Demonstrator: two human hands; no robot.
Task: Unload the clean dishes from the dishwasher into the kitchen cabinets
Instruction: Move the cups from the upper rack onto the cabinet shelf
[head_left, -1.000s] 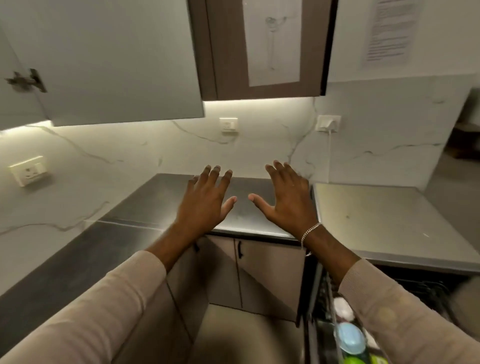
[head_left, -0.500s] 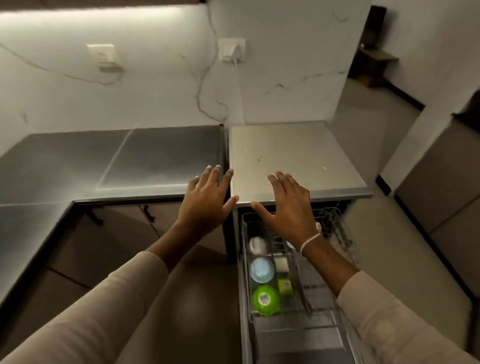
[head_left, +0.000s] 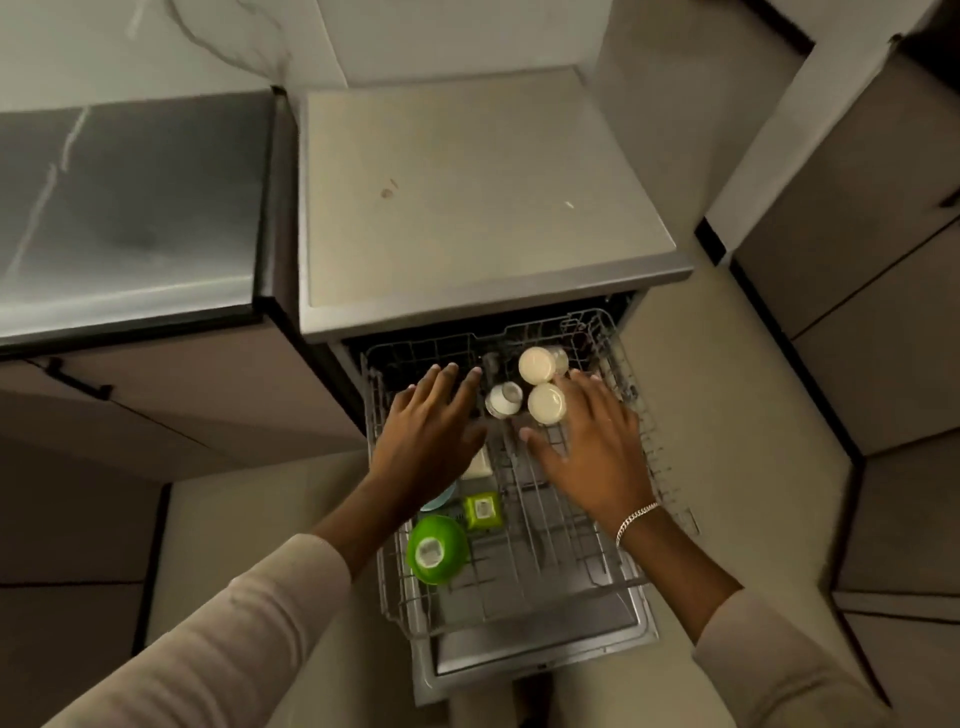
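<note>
The dishwasher's wire rack is pulled out below me. In it lie a green bowl upside down, a small green square container, a pale blue bowl partly under my left wrist, and three cream cups near the back. My left hand hovers flat, fingers spread, over the rack's left side. My right hand, with a bracelet on the wrist, hovers flat beside the cream cups. Neither hand holds anything.
The dishwasher's top forms a pale counter above the rack. A steel counter lies to the left, with a cabinet door and black handle below it. Tall cabinets stand at the right. The open dishwasher door sits under the rack.
My view has tilted down from the wall and counter onto the open rack. Both hands have come down from over the counter edge to just above the dishes.
</note>
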